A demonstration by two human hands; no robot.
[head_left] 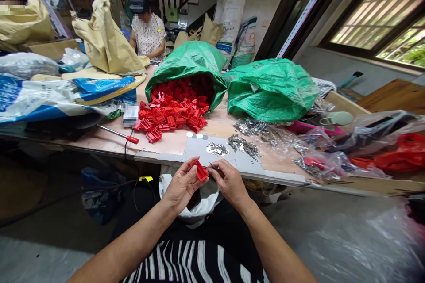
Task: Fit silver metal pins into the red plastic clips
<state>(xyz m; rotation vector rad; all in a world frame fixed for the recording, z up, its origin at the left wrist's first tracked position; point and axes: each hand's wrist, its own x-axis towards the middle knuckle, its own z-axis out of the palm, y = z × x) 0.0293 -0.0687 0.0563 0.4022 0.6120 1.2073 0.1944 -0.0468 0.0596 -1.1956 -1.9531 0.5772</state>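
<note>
A small red plastic housing (199, 171), open like a box on its upper side, is held between the thumb and fingers of my left hand (184, 181). Close beside it, my right hand (227, 181) pinches a thin dark metal piece (213, 166) at the housing's right end; its exact kind is too small to tell. Just beyond my hands, a pile of small shiny metal parts (217, 148) lies on a grey mat (195, 148), with a darker pile of metal parts (244, 146) to its right. Under my hands hangs an open white sack (191, 219).
Many red housings (172, 112) spill from a green sack (191, 59) onto the table (215, 128). Another green sack (272, 90) sits to the right, near clear plastic bags (322, 163). A red-handled screwdriver (132, 139) lies left. Another person (148, 35) sits across the table.
</note>
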